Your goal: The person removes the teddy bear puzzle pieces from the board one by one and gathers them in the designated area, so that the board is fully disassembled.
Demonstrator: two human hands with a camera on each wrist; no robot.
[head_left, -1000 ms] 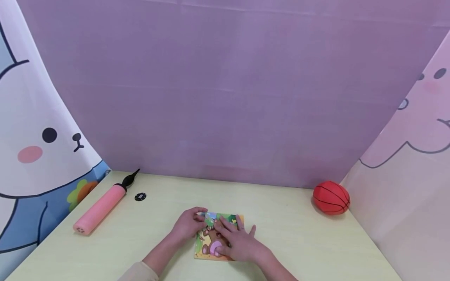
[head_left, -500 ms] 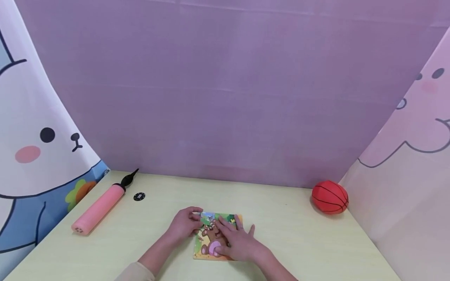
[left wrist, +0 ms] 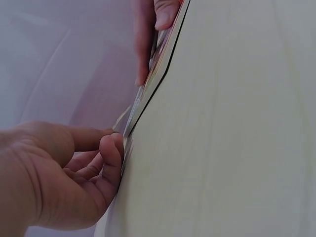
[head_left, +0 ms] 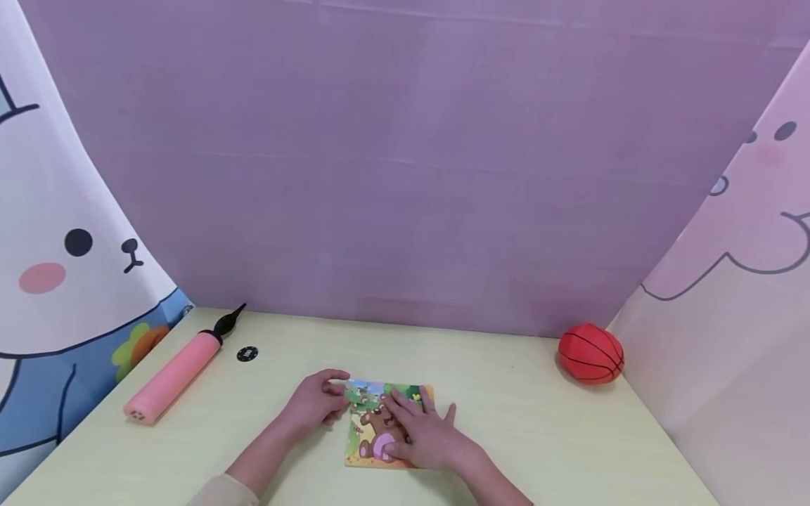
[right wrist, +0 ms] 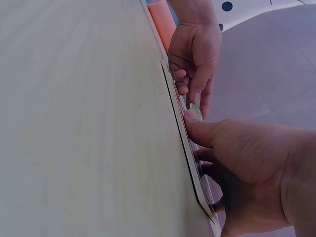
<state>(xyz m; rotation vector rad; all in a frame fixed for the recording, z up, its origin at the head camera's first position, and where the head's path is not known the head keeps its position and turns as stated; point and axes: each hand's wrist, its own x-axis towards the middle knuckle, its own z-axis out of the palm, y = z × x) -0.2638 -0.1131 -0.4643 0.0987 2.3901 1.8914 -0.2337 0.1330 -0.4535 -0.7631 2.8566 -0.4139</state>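
A flat square jigsaw puzzle [head_left: 367, 461] with a brown bear picture lies on the table in the head view. At its upper left corner my left hand [head_left: 314, 402] pinches a puzzle piece [head_left: 356, 396] between thumb and fingers. That piece stands slightly raised at the board's edge; in the right wrist view a green bit of the piece [right wrist: 196, 108] shows at the fingertips. My right hand [head_left: 425, 434] lies spread over the right half of the puzzle, fingers fairly straight, covering part of the bear.
A pink hand pump [head_left: 174, 376] with a black nozzle lies to the left. Beside it is a round black chip [head_left: 247, 353]. A red ball [head_left: 591, 353] with black lines sits at the right back, near the purple backdrop [head_left: 405, 176].
My left hand has shifted left, drawing the corner piece outward past the board's edge. My right hand stays on the puzzle. The whole view has drifted slightly.
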